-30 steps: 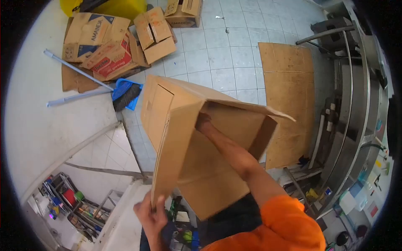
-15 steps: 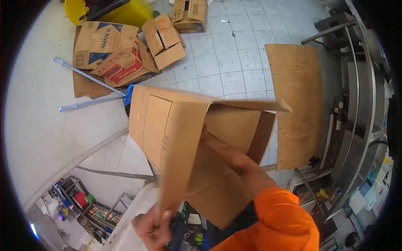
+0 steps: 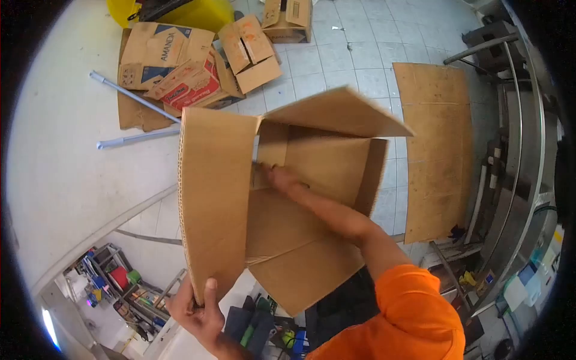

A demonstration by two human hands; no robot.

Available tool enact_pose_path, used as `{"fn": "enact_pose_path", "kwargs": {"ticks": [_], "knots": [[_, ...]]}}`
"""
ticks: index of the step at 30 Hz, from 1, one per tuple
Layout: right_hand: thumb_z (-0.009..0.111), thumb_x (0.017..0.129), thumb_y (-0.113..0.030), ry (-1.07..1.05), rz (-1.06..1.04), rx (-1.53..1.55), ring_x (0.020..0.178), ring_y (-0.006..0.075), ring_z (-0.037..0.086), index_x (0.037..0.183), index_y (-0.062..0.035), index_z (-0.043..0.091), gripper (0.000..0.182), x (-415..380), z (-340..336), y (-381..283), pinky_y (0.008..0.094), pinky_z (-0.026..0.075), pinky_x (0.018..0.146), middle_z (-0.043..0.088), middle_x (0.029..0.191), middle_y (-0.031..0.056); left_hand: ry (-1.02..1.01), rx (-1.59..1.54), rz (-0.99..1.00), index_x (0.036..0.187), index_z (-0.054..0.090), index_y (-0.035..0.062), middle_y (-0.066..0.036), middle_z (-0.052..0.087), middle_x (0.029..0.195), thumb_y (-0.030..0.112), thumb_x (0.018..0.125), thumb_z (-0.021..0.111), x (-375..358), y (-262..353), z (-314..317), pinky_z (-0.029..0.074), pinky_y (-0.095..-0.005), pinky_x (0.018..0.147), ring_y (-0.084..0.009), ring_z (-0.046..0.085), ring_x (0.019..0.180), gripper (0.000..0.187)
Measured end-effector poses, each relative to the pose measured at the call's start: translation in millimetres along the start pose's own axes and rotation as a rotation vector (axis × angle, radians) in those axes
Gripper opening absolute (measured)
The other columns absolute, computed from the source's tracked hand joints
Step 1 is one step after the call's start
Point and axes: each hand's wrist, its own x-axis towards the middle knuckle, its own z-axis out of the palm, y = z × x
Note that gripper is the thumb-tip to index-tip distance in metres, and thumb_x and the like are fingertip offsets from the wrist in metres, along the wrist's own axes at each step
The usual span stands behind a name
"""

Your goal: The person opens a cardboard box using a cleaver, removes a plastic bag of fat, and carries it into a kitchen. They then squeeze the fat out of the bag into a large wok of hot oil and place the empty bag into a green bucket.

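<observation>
An open cardboard box (image 3: pixel 312 240) is held tilted in front of me, its mouth facing me and its flaps spread. My left hand (image 3: pixel 201 312) grips the lower corner of the wide left flap (image 3: pixel 216 186), thumb on the inner face and fingers behind the edge. Inside the box, my right hand (image 3: pixel 279 178) has its fingers curled at the left inner wall, close to the fold of that flap. The fingertips are partly hidden. Another flap (image 3: pixel 342 114) sticks up at the far side.
Several used cartons (image 3: pixel 249 51) lie by the wall, beside a yellow bin (image 3: pixel 210 15) and blue-grey poles (image 3: pixel 135 99). A flat cardboard sheet (image 3: pixel 435 150) covers part of the tiled floor (image 3: pixel 324 57). A metal table (image 3: pixel 528 156) runs along the right.
The box has turned so more of its inside faces me. My left hand has moved left and slightly down with the flap, and my right hand has shifted left inside the box.
</observation>
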Motion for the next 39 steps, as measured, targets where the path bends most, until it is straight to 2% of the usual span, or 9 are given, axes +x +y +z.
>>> {"fn": "enact_pose_path", "kwargs": {"ticks": [5,7,10,16,25,28,34,38,39], "knots": [[0.053,0.091,-0.019,0.092,0.215,-0.080,0.086,0.0313,0.068,0.110,-0.0016,0.059,0.026,32,42,103,0.0441,0.055,0.072,0.069,0.097,0.0162,0.125,0.101,0.102,0.082,0.066,-0.0058,-0.013,0.061,0.060,0.013,0.073,0.070,-10,7,-28,0.037,-0.0276,0.052,-0.0135,0.050,0.051,0.021],[0.054,0.090,-0.018,0.111,0.279,-0.121,0.087,0.0307,0.068,0.106,-0.0010,0.060,0.024,25,40,129,0.0445,0.056,0.072,0.069,0.096,0.0153,0.054,0.009,-0.076,0.089,0.065,-0.0071,-0.011,0.065,0.079,0.032,0.077,0.071,-25,20,-45,0.044,-0.0301,0.067,-0.0174,0.058,0.071,0.041],[0.056,0.089,-0.017,0.125,0.293,-0.176,0.089,0.0302,0.069,0.102,-0.0005,0.062,0.022,2,36,152,0.0450,0.057,0.071,0.069,0.096,0.0145,0.069,0.203,0.068,0.089,0.067,-0.0025,-0.011,0.065,0.074,0.019,0.072,0.074,-23,13,-32,0.041,-0.0293,0.059,-0.0171,0.055,0.062,0.028],[0.057,0.080,-0.013,-0.391,0.304,-0.222,0.095,0.0323,0.067,0.114,-0.0003,0.061,0.037,-42,-15,160,0.0459,0.055,0.081,0.068,0.101,0.0174,-0.134,-0.123,0.141,0.104,0.067,-0.0004,-0.016,0.064,0.068,0.006,0.083,0.065,4,-16,36,0.046,-0.0266,0.051,-0.0188,0.065,0.054,0.022],[0.053,0.085,-0.016,-0.292,0.150,-0.240,0.102,0.0378,0.062,0.117,-0.0012,0.053,0.036,-96,-132,121,0.0465,0.051,0.083,0.064,0.107,0.0239,-0.117,-0.113,0.209,0.112,0.066,0.0001,-0.019,0.068,0.079,0.002,0.084,0.065,-23,-54,123,0.051,-0.0299,0.056,-0.0257,0.068,0.062,0.028],[0.051,0.090,-0.017,0.014,-0.046,-0.077,0.091,0.0434,0.061,0.117,-0.0016,0.052,0.032,-162,-158,129,0.0523,0.048,0.078,0.064,0.093,0.0271,-0.041,-0.065,0.162,0.115,0.065,0.0000,-0.021,0.069,0.091,0.001,0.084,0.064,-87,-65,123,0.053,-0.0317,0.059,-0.0274,0.070,0.069,0.031],[0.050,0.093,-0.020,-0.020,0.139,-0.034,0.078,0.0463,0.060,0.112,-0.0037,0.053,0.025,-310,-158,162,0.0561,0.045,0.066,0.062,0.078,0.0266,-0.310,0.079,-0.022,0.135,0.045,0.0109,-0.018,0.065,0.075,0.004,0.077,0.060,-240,-152,220,0.049,-0.0438,0.050,-0.0364,0.063,0.057,0.060],[0.047,0.092,-0.018,0.003,0.219,-0.100,0.077,0.0474,0.061,0.110,-0.0051,0.050,0.022,-376,-102,230,0.0560,0.047,0.067,0.063,0.076,0.0255,-0.641,0.215,-0.308,0.122,0.050,0.0121,-0.017,0.068,0.087,0.007,0.075,0.058,-223,-212,331,0.051,-0.0507,0.064,-0.0405,0.065,0.075,0.048],[0.047,0.093,-0.018,-0.021,0.335,-0.094,0.078,0.0479,0.061,0.109,-0.0040,0.051,0.022,-388,-92,240,0.0560,0.047,0.067,0.063,0.078,0.0259,-0.813,0.164,-0.139,0.118,0.053,0.0120,-0.018,0.068,0.089,0.009,0.076,0.057,-218,-250,363,0.051,-0.0503,0.069,-0.0401,0.065,0.081,0.042]]}}
